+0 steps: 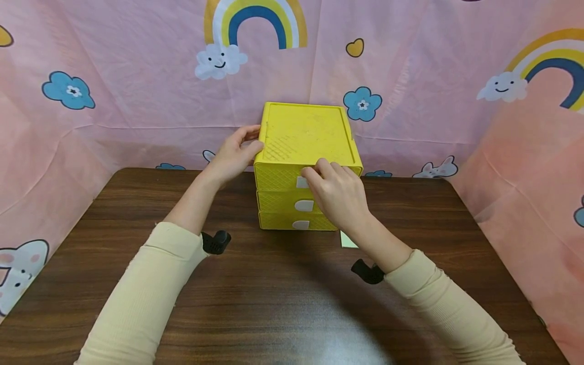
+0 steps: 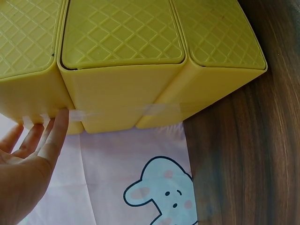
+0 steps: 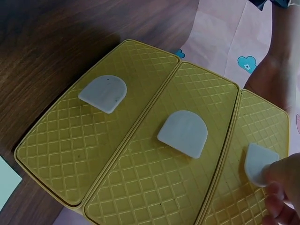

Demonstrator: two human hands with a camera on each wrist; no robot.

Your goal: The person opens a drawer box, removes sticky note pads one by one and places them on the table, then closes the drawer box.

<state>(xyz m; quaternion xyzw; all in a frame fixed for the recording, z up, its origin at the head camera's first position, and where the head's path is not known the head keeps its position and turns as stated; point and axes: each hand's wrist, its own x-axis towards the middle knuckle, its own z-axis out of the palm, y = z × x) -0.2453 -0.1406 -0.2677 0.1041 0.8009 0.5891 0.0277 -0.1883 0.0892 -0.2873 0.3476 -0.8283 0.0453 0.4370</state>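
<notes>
Three yellow drawers [image 1: 279, 201] stacked far on dark table [image 1: 255, 294]; left side touched by unclenched left hand [image 1: 231, 156], fingers straight; topmost white handle [image 3: 257, 161] pinched by right hand [image 1: 339, 192].

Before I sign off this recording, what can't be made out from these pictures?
Inside of the yellow drawers: every view, hidden by their closed fronts.
Left grip, fingertips: head view, hidden by the drawers' side.
Right grip: right wrist view, cut off by the right edge.
Pale green sheet: head view, partly behind the right forearm; right wrist view, cut off by the left edge.
</notes>
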